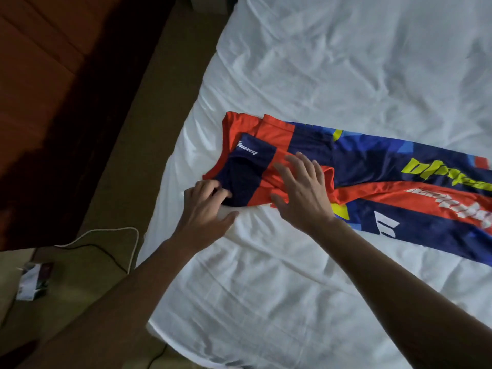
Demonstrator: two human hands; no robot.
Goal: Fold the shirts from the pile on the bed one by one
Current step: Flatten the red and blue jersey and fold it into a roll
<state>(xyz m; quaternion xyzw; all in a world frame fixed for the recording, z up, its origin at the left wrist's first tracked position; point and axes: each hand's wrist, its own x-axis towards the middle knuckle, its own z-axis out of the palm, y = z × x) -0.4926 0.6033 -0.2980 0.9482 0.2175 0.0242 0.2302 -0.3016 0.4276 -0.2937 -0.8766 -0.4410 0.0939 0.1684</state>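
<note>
A thin white cable [132, 245] loops on the floor. The left hand [205, 206] has its fingers [213, 189] bent onto the navy sleeve; whether they grip it is unclear. The slick orange-and-blue shirt [372, 161] lies on the wrinkled white bed [319, 62], and the right hand [300, 193] presses on it, flat and spread.

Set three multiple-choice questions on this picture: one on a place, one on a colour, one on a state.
1. The shirt lies on: A the floor; B the bed; C a chair.
2. The cloth at the left hand is: A navy; B green; C white.
3. The right hand is: A a fist; B open, fingers spread; C holding a cable.
Answers: 1 B, the bed shows beneath it; 2 A, its fingertips lie on navy cloth; 3 B, straight fingers fan over orange cloth.
</note>
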